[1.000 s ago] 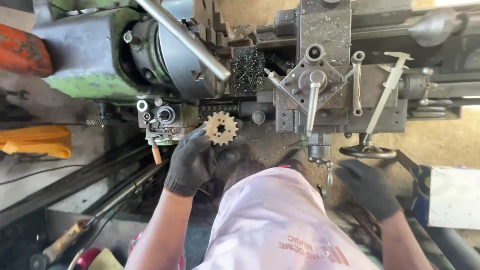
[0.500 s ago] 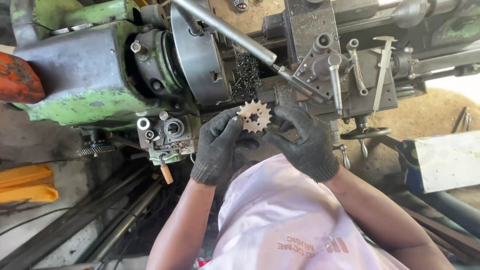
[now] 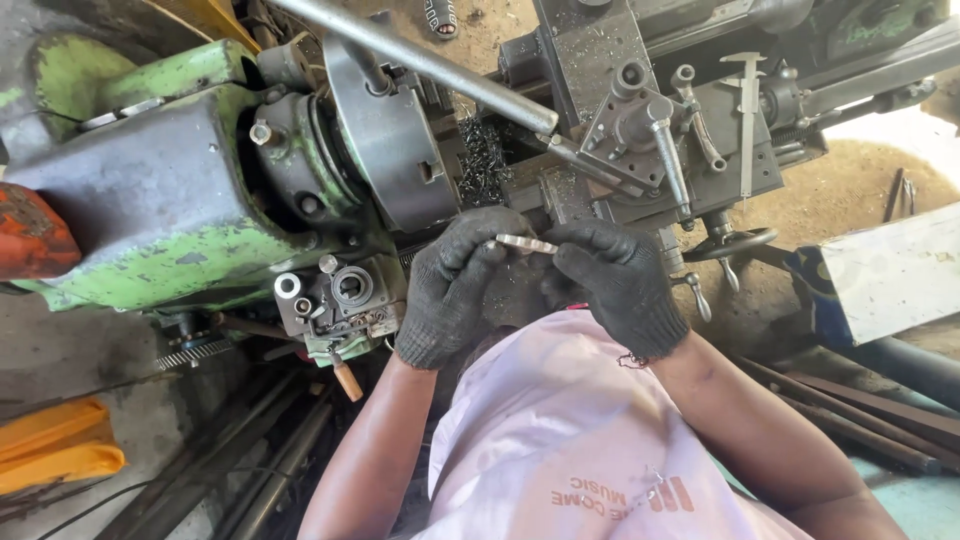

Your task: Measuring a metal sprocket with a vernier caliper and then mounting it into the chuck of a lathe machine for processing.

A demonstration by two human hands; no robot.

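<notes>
Both my hands wear dark knit gloves and meet in front of a green metal lathe (image 3: pixel 190 220). My left hand (image 3: pixel 455 285) and my right hand (image 3: pixel 620 280) pinch a small toothed sprocket (image 3: pixel 525 243) between their fingertips. The sprocket is turned edge-on, so only its thin rim shows. It hovers just below the lathe's chuck (image 3: pixel 390 140) and a long steel bar (image 3: pixel 420 65) clamped in it.
The tool post (image 3: pixel 640 110) with handles and a caliper (image 3: pixel 748 110) sit on the carriage at right. A handwheel (image 3: pixel 735 243) sticks out near my right hand. Metal chips (image 3: pixel 485 155) lie on the bed. A yellow object (image 3: pixel 55 450) rests on the floor left; rods lie below.
My right hand has joined my left on the sprocket. The sprocket has turned from face-on to edge-on. My view has shifted left and closer to the lathe.
</notes>
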